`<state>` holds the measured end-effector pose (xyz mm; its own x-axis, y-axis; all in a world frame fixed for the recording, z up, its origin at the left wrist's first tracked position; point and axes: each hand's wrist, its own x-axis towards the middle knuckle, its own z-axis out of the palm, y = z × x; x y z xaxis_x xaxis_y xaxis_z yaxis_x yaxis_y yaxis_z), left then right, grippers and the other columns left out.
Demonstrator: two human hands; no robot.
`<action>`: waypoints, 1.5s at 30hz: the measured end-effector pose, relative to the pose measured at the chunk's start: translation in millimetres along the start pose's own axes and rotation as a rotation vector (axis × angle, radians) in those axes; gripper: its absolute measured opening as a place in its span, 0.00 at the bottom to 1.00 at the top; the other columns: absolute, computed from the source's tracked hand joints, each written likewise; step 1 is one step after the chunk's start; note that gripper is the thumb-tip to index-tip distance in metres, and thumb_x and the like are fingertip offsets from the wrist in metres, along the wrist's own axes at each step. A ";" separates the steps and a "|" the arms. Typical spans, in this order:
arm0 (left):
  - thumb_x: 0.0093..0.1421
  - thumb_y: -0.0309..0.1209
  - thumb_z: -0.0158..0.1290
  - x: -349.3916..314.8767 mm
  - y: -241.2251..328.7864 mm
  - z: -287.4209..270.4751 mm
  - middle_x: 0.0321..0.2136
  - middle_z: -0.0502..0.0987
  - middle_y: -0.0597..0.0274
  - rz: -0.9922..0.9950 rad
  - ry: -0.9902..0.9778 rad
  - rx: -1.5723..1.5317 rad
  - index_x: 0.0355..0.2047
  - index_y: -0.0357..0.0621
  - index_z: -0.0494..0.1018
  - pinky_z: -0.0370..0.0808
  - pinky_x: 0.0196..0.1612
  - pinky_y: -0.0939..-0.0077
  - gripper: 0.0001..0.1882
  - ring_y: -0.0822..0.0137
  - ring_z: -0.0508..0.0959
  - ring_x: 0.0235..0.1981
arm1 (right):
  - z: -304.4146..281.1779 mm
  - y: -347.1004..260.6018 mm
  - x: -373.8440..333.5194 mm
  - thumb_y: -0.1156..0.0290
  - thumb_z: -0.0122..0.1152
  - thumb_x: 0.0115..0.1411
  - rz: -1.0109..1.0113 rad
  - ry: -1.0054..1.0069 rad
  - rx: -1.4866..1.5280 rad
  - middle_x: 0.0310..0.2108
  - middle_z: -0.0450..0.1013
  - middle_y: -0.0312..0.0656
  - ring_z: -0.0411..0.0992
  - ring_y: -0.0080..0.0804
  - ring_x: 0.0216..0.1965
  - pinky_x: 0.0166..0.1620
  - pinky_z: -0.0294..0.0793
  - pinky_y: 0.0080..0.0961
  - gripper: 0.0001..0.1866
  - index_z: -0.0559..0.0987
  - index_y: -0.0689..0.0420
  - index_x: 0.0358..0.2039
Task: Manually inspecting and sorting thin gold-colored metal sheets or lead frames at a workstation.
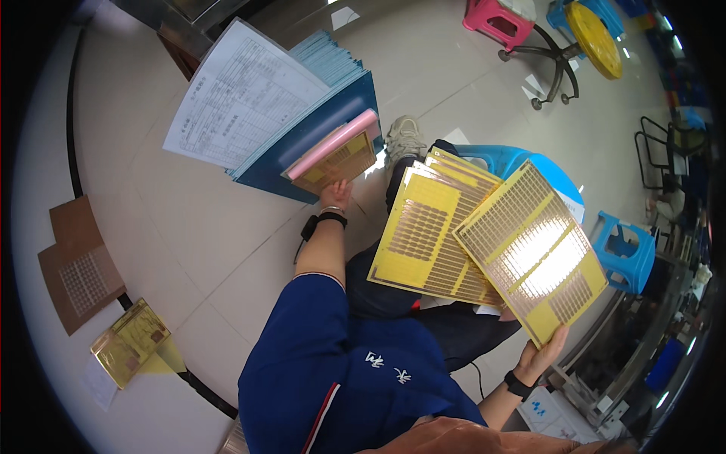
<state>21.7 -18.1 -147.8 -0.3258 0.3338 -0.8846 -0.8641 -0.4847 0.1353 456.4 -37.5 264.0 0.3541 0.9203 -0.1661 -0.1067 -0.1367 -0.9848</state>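
Note:
My right hand [546, 352] grips the lower corner of a yellow circuit board panel [522, 219] with rows of copper patterns and bright glare on its face. That panel is tilted and overlaps several similar yellow panels [423, 234] lying over my lap and a blue stool [556, 181]. Out to the left, my left hand [336, 195] is closed at the lower edge of a small brown-and-yellow circuit board [340, 163]. A pink sheet or roll [333, 144] runs along that board's upper edge. Behind them stands a tall blue stack of sheets [302, 140], topped by a white printed form [242, 94].
A brown board [82, 265] and yellow wrapped panels [130, 342] are at the far left. A pink stool [499, 23], a wheeled chair base [556, 57], a yellow round seat [595, 39] and another blue stool [624, 253] stand ahead and right. My shoe [405, 138] is near the stack.

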 end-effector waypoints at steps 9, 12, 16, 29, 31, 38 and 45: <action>0.59 0.33 0.45 -51.7 10.0 16.5 0.54 0.60 0.47 -0.158 0.034 0.792 0.55 0.37 0.56 0.67 0.53 0.53 0.25 0.51 0.67 0.51 | -7.3 14.4 -0.4 0.63 0.44 0.65 0.026 -0.067 0.115 0.50 0.66 0.44 0.67 0.31 0.50 0.50 0.68 0.29 0.21 0.63 0.62 0.54; 0.60 0.34 0.47 -98.5 13.9 25.9 0.48 0.69 0.53 -0.085 -0.216 1.034 0.52 0.41 0.63 0.73 0.45 0.66 0.20 0.58 0.73 0.44 | -5.6 23.2 -2.8 0.63 0.45 0.65 0.038 -0.056 0.147 0.50 0.67 0.44 0.67 0.32 0.49 0.51 0.67 0.29 0.21 0.64 0.62 0.54; 0.62 0.34 0.46 -166.8 25.8 55.9 0.44 0.72 0.56 0.124 -0.447 1.096 0.48 0.41 0.66 0.73 0.43 0.71 0.16 0.64 0.74 0.42 | 0.7 23.1 -5.0 0.64 0.45 0.65 0.055 -0.119 0.190 0.49 0.68 0.43 0.68 0.32 0.49 0.51 0.68 0.28 0.20 0.65 0.62 0.53; 0.65 0.35 0.43 -354.6 -19.3 123.8 0.22 0.72 0.70 0.046 -1.157 1.273 0.32 0.38 0.72 0.65 0.27 0.88 0.13 0.83 0.67 0.23 | 2.2 25.5 -10.9 0.64 0.47 0.64 0.074 -0.261 0.298 0.47 0.70 0.45 0.71 0.32 0.46 0.48 0.70 0.26 0.19 0.67 0.64 0.50; 0.64 0.35 0.44 -369.3 -30.6 117.3 0.22 0.71 0.73 0.225 -1.165 1.277 0.30 0.36 0.72 0.64 0.28 0.87 0.14 0.83 0.66 0.25 | -0.1 28.0 -11.9 0.64 0.47 0.64 0.072 -0.259 0.310 0.46 0.70 0.45 0.71 0.31 0.45 0.48 0.70 0.26 0.19 0.67 0.64 0.50; 0.64 0.34 0.45 -366.6 -32.9 111.1 0.21 0.68 0.74 0.272 -1.227 1.281 0.24 0.36 0.70 0.63 0.28 0.86 0.15 0.83 0.63 0.25 | -1.4 25.8 -9.9 0.62 0.40 0.66 0.013 -0.210 0.286 0.49 0.67 0.47 0.69 0.32 0.48 0.49 0.69 0.26 0.23 0.60 0.65 0.55; 0.64 0.32 0.45 -367.2 -30.1 120.4 0.21 0.69 0.73 0.405 -1.130 1.270 0.24 0.38 0.69 0.64 0.28 0.88 0.13 0.83 0.65 0.25 | 0.4 19.8 -8.0 0.62 0.39 0.66 -0.031 -0.231 0.230 0.48 0.68 0.47 0.68 0.31 0.48 0.50 0.68 0.25 0.23 0.60 0.67 0.55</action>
<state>121.1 -28.7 226.6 -0.1849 0.9806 -0.0650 -0.2257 0.0220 0.9739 451.0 -47.3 245.8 0.1429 0.9852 -0.0951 -0.3154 -0.0458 -0.9479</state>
